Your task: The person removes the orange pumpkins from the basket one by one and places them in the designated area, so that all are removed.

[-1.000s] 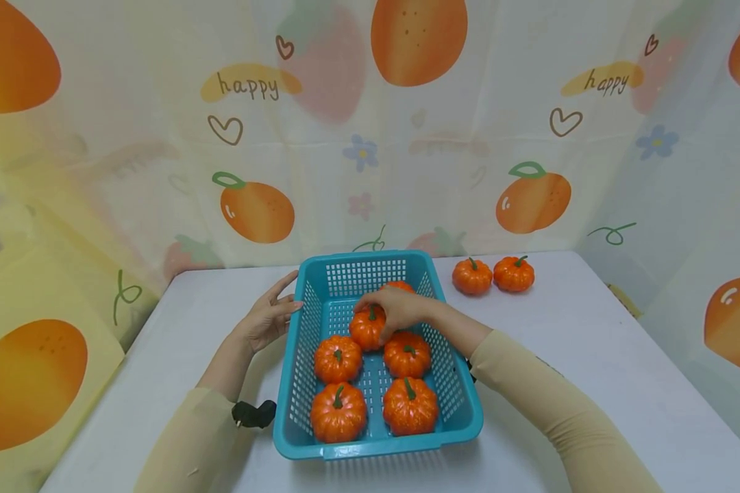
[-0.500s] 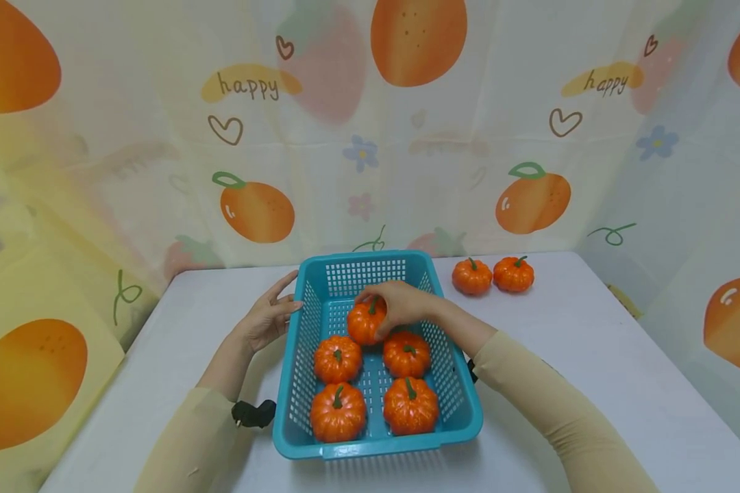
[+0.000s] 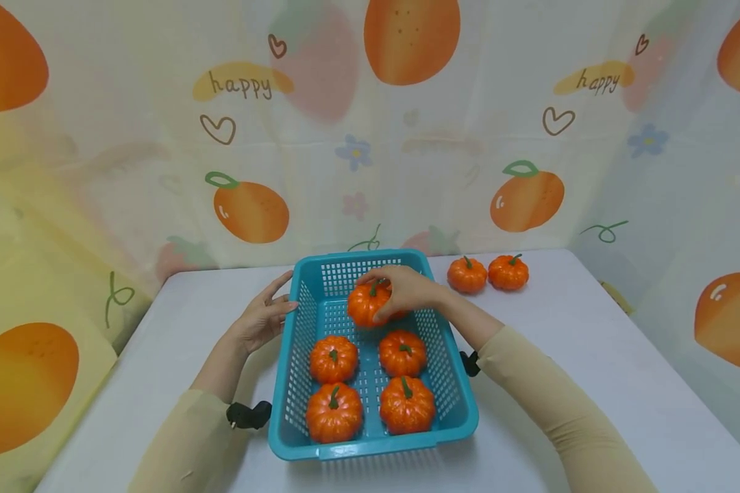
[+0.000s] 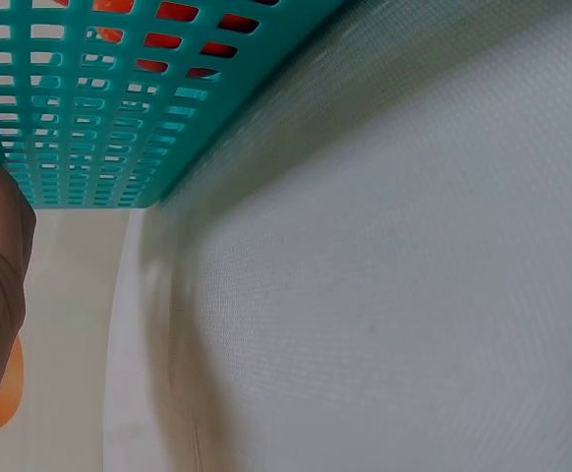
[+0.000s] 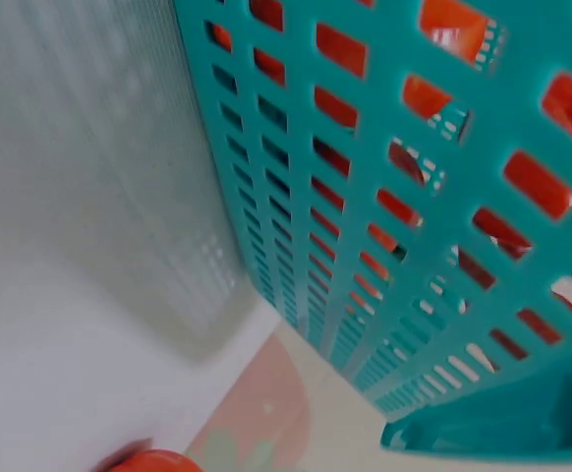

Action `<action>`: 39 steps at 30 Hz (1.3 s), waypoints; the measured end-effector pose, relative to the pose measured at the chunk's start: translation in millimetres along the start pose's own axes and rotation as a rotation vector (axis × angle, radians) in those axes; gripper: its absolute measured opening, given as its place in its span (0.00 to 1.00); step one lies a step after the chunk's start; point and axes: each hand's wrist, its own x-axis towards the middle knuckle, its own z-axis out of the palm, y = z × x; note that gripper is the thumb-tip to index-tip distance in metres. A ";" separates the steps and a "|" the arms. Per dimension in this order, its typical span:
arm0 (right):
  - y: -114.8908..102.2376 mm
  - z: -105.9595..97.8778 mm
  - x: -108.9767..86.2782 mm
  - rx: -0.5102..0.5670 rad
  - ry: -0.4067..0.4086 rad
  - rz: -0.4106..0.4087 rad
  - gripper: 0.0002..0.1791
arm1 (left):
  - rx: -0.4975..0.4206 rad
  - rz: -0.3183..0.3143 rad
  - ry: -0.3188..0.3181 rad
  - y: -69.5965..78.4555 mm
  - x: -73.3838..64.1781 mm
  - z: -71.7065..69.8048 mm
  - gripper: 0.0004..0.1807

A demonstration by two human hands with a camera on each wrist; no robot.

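In the head view my right hand [image 3: 407,287] reaches over the right rim of a blue-green plastic basket [image 3: 379,450] and grips a small orange pumpkin [image 3: 364,306] by its sides, thumb in front. A sliver of another orange pumpkin shows under that hand, mostly hidden. Farther forward in the basket sit a left middle pumpkin [image 3: 334,359], a right middle pumpkin [image 3: 403,353], a left front pumpkin [image 3: 334,413] and a right front pumpkin [image 3: 408,405]. My left hand [image 3: 262,320] rests against the basket's left side, fingers extended. Through the basket's holes, orange shows in both wrist views.
Two more pumpkins, a nearer one [image 3: 466,274] and a farther-right one [image 3: 508,272], stand on the white table [image 3: 549,322] behind the basket's right side. A fruit-patterned curtain [image 3: 444,171] hangs along the table's back edge.
My right hand has raised the gripped pumpkin and carried it toward the basket's back, away from the middle pair. The left hand keeps its place on the basket; the head view has shifted slightly.
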 end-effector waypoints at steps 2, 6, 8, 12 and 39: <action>1.8 -2.7 -2.5 0.011 0.017 0.004 0.38 | -0.011 -0.004 0.000 -0.5 0.8 0.0 0.42; 6.4 -8.5 -7.3 0.040 0.050 0.004 0.38 | -0.025 -0.003 -0.008 -0.7 2.0 0.1 0.43; 9.6 -11.5 -8.4 0.058 0.072 -0.011 0.38 | -0.026 -0.001 -0.010 -0.9 2.3 0.3 0.43; 16.9 -17.2 -8.7 0.113 0.106 -0.008 0.39 | -0.021 -0.003 -0.008 -2.7 2.9 -0.3 0.42; 58.3 -77.2 -47.1 0.260 0.480 0.269 0.42 | -0.009 -0.007 0.006 -2.0 2.6 -2.2 0.43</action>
